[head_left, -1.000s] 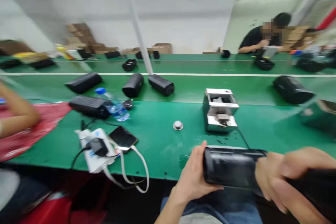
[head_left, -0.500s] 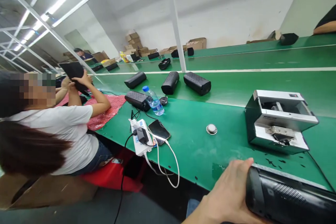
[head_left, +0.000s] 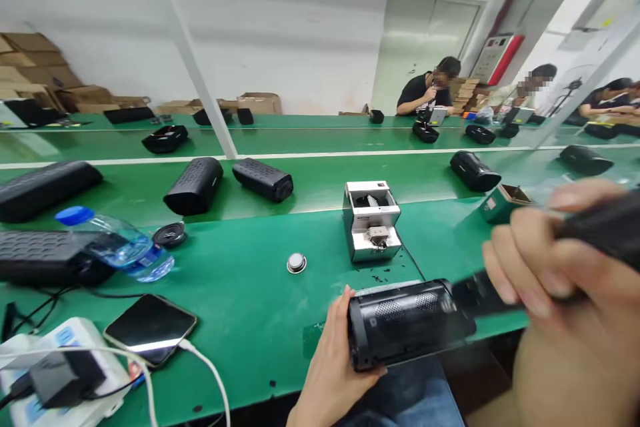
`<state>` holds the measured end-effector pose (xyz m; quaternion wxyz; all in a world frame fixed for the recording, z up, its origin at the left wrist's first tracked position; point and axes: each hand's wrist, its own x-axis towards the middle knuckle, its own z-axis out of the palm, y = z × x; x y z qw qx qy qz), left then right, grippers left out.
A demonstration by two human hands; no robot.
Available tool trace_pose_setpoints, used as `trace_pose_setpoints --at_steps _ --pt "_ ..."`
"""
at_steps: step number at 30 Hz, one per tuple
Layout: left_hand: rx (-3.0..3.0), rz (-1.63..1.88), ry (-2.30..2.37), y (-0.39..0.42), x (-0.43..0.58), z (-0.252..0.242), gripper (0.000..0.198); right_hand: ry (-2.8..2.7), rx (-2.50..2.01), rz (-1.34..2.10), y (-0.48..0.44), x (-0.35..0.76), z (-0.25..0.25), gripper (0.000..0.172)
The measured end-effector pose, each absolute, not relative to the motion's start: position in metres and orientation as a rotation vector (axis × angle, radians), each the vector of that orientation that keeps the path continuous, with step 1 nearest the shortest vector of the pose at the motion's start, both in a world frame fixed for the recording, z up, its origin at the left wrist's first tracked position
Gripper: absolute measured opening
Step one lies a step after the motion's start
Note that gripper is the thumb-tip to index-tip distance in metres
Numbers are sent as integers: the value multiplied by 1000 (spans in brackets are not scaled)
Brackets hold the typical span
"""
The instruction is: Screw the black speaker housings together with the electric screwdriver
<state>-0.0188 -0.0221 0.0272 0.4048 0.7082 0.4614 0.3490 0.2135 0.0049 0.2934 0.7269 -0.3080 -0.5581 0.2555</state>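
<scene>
My left hand (head_left: 333, 357) is closed around the left end of a black speaker body (head_left: 405, 323), a rounded housing with perforated patches, held tilted at the table's front edge above my lap. In my right hand (head_left: 545, 260) is a long black tool (head_left: 483, 293), blurred by motion, its shape like an electric screwdriver. The tool's narrow end reaches the right end of the speaker body; whether it touches cannot be made out. Beyond them stands a silver and black machine (head_left: 373, 223), with a round silver disc (head_left: 297, 263) to its left.
Left on the green table (head_left: 250, 320) are a phone (head_left: 150, 327), a power strip (head_left: 65, 373) with cables, a water bottle (head_left: 125, 247) and a round black part (head_left: 170, 235). Several black speakers (head_left: 195, 183) lie behind. A green box (head_left: 505, 203) stands right; co-workers sit across.
The view has swung right, bringing my right hand with the black tool into sight. My left hand still holds the speaker body. The co-worker at left is out of view.
</scene>
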Motion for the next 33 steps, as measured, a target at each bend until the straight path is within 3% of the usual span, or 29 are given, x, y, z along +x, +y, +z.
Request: trace_pose_setpoints --at_steps 3,10,33 --pt "1802 880 1166 -22 -19 25 136 -1178 -558 509 53 211 299 24" --pt "1761 878 1166 -19 -19 27 135 -1119 -735 389 128 187 269 22" --pt "1746 915 1239 -21 -17 22 140 -1122 -732 422 128 188 267 23"
